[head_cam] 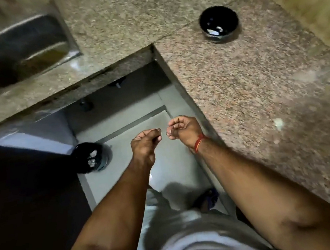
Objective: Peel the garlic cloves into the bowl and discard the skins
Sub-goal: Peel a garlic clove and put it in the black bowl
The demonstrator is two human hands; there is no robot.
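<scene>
1. Far left there was a steel sink (24, 51) sunk into the speckled granite surface (249, 84). It looked dark inside, and I couldn't make out anything in it.
2. Down on the floor (123, 134), left of the hands, sat a black bin (90, 157) with a few pale scraps in it. My guess was garlic skins, so that's where the papery bits went.
3. The left hand (144, 145) was held out over the floor with its fingertips bunched together as if pinching something tiny. The frame was too blurry to say whether a bit of skin was actually in there.
4. The right hand (184, 131), with a red thread (199, 144) on the wrist, was curled loosely just beside the left. I couldn't tell if it held a clove.
5. Further right and back on the surface stood the black bowl (219, 24), well apart from the hands, with a couple of pale pieces at the bottom, probably peeled cloves.
6. Handling-wise, I'd reckon cloves are small, firm and a bit slippery once bare, so pinch at the ends. The skins are feather-light and clingy and tend to stick to fingers.
7. One small pale fleck (278, 123) lay on the surface to the right, maybe a stray clove or skin.
</scene>
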